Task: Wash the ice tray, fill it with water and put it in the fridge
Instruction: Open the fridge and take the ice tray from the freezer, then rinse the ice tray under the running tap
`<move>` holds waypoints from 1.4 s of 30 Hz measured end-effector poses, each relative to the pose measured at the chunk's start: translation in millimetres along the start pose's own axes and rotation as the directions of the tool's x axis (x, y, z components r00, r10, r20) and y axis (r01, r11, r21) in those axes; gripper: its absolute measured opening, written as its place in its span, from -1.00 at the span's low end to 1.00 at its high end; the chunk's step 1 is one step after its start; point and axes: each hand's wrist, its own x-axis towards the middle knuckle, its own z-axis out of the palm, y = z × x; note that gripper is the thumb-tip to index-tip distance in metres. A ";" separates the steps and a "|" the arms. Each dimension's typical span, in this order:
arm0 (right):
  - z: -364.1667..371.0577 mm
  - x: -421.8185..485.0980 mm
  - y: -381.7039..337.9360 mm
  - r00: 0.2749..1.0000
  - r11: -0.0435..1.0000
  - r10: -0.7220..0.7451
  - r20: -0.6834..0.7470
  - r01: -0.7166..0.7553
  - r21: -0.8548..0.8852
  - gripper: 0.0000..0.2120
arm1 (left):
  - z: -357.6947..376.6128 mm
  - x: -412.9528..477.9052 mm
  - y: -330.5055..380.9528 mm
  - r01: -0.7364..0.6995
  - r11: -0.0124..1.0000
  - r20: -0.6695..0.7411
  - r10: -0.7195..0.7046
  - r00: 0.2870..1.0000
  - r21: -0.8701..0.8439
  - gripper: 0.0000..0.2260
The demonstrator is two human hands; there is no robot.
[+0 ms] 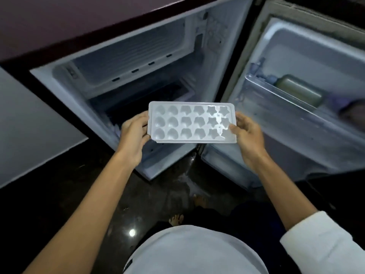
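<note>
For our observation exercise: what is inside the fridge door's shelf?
A greenish container lies in the door shelf, a blurred dark thing beside it. The shelf's front covers their bases.

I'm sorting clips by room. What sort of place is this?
Probably a home kitchen: an open fridge with a freezer box, a door shelf holding a container, and an ice tray held at its ends by the left hand and right hand.
</note>
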 end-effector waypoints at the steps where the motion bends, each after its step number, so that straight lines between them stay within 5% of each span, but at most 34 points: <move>1: -6.9 -10.2 3.3 0.999 1.000 0.014 -0.038 -0.014 0.016 -0.65 | 4.2 -0.8 -2.4 0.001 0.999 0.028 -0.002 1.000 0.036 -0.74; 15: -125.3 -127.0 73.0 0.855 0.974 0.217 -0.470 -0.155 0.168 -0.59 | 125.4 -40.0 -48.0 -0.030 0.963 0.424 -0.089 0.901 0.267 -0.75; 21: -188.4 -177.6 96.2 0.706 0.950 0.296 -0.643 -0.147 0.276 -0.61 | 204.7 -78.3 -77.5 -0.089 0.911 0.574 -0.175 0.800 0.403 -0.74; 42: -399.2 -337.0 184.8 0.317 0.898 0.431 -0.845 -0.058 0.437 -0.59 | 428.4 -277.9 -187.0 -0.246 0.845 0.794 -0.291 0.534 0.475 -0.73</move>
